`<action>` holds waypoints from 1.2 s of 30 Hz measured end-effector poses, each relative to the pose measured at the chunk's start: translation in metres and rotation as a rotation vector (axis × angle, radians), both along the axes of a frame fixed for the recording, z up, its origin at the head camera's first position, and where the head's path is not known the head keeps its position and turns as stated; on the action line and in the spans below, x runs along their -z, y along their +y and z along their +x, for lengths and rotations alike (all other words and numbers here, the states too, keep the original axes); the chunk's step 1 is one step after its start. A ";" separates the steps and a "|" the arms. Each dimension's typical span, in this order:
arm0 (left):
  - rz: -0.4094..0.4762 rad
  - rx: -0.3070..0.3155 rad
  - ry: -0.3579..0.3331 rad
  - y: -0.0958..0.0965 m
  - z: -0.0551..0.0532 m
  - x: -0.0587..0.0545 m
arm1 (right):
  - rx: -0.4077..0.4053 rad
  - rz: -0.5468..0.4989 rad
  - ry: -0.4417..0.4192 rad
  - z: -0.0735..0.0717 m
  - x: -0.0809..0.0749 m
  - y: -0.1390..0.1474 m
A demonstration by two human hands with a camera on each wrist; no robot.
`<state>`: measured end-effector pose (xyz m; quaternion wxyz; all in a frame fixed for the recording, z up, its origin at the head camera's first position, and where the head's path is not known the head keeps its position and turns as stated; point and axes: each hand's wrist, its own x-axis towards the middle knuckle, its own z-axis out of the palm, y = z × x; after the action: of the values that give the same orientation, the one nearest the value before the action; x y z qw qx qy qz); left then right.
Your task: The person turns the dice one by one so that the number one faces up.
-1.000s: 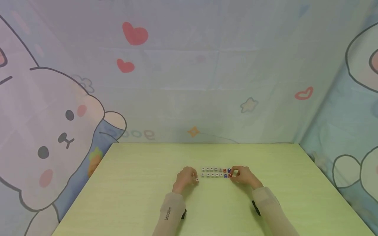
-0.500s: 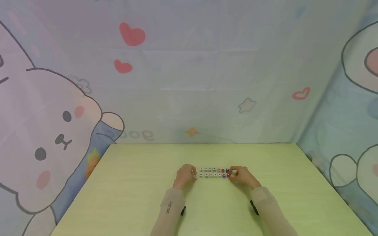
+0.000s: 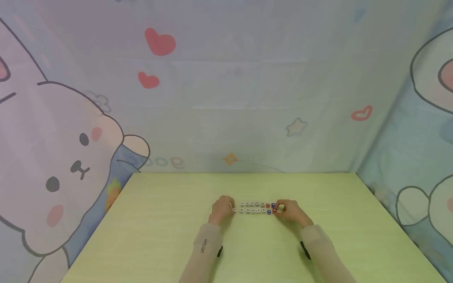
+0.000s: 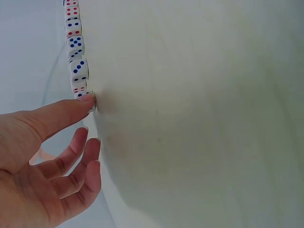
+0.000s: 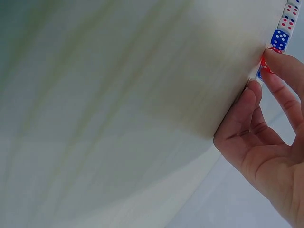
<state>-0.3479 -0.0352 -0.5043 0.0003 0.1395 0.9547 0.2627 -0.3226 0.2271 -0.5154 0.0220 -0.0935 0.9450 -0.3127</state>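
Note:
Two rows of small dice lie on the table: white ones on the left, then red and blue ones on the right. My left hand [image 3: 221, 209] pinches a white die [image 3: 234, 210] at the left end of the near row; in the left wrist view the thumb partly covers this die [image 4: 92, 107]. At the right end, my right hand [image 3: 291, 211] pinches a red die [image 3: 274, 211] between thumb and finger. In the right wrist view a blue die [image 5: 279, 40] stands beside it, with more white dice beyond.
The pale yellow-green table [image 3: 170, 236] reaches back to a cloth backdrop [image 3: 226, 129] printed with hearts and cartoon animals. The far row of dice [image 3: 252, 204] runs behind the near one.
My left hand has moved slightly forward, bringing the white die in line with the near row. The right hand stays at the red die. The head view has shifted a little.

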 end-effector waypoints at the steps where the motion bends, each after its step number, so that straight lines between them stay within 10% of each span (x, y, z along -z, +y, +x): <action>1: 0.005 0.000 -0.001 0.000 0.000 0.000 | -0.002 0.000 0.002 0.000 0.000 0.000; 25: 0.001 -0.021 -0.017 0.000 0.002 0.001 | 0.002 -0.002 -0.017 -0.001 0.000 0.001; 36: 0.014 -0.007 -0.001 -0.016 -0.004 -0.033 | 0.003 -0.066 -0.157 -0.006 -0.016 0.016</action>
<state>-0.3522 -0.0512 -0.4709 -0.0013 0.1360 0.9534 0.2693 -0.3289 0.2427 -0.4995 0.0926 -0.0679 0.9296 -0.3502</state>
